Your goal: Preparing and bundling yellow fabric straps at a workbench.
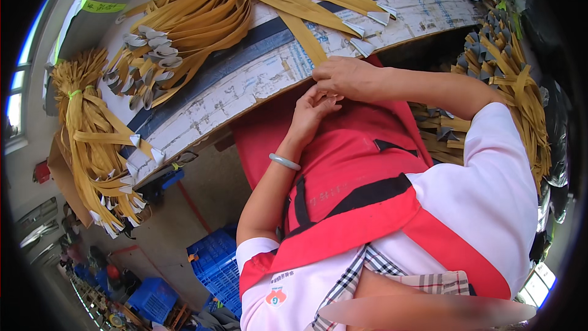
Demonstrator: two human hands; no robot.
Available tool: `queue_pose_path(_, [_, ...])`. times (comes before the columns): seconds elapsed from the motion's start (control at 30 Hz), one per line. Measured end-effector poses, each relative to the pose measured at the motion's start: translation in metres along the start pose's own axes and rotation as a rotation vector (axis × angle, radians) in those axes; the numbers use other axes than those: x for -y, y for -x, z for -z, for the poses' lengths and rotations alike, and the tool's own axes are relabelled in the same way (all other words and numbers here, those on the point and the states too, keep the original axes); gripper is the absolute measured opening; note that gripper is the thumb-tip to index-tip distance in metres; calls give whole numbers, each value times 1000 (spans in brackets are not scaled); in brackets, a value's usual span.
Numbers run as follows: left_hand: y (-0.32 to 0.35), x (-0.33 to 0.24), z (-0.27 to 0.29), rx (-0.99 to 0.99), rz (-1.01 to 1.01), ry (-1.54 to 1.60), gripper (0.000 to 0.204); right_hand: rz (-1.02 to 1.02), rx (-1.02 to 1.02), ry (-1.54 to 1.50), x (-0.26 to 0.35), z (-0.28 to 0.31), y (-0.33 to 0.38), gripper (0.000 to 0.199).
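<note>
Both hands meet at the near edge of the table (257, 79), over a red apron (355, 147).

Right hand (346, 76): fingers curled, pinching the near end of one yellow strap (306, 37) at the table edge. Left hand (312, 110): just below and nearer, fingertips bent up toward the same strap end; whether they press it or only touch it I cannot tell. A pale bangle (285, 161) sits on the left wrist.

The strap's long axis runs from the hands away and slightly left, up the table into a fanned bunch of straps (202, 6) with grey tips (150, 46). The right hand is the nearer one to it.

A tied strap bundle (86, 122) hangs off the far-left corner. More straps are stacked at right (508, 67). Blue crates (214, 263) stand on the floor.
</note>
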State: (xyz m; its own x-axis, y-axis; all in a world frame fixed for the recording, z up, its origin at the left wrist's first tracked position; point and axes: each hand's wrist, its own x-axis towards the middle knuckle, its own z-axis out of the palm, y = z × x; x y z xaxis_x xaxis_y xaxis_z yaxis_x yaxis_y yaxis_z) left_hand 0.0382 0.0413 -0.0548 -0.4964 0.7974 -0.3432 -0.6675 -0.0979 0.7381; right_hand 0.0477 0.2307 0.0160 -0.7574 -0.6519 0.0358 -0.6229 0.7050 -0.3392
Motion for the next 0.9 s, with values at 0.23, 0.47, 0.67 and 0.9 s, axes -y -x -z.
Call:
queue_pose_path(0.23, [24,-15,-5,-207,-116,-33,21,-39,-18,-167,9,12,0,16])
queue_pose_path(0.47, [49,-33,10,-278,-268,-68,24,-88,82,-259,9,-11,-6,12])
queue_pose_path(0.67, [23,-10,14,-312,-140,0,27,-81,-88,-212,11,-10,-3,10])
queue_pose_path(0.9, [-7,12,-3,-111,-74,23,22,-40,-54,-55,4,-4,4,17])
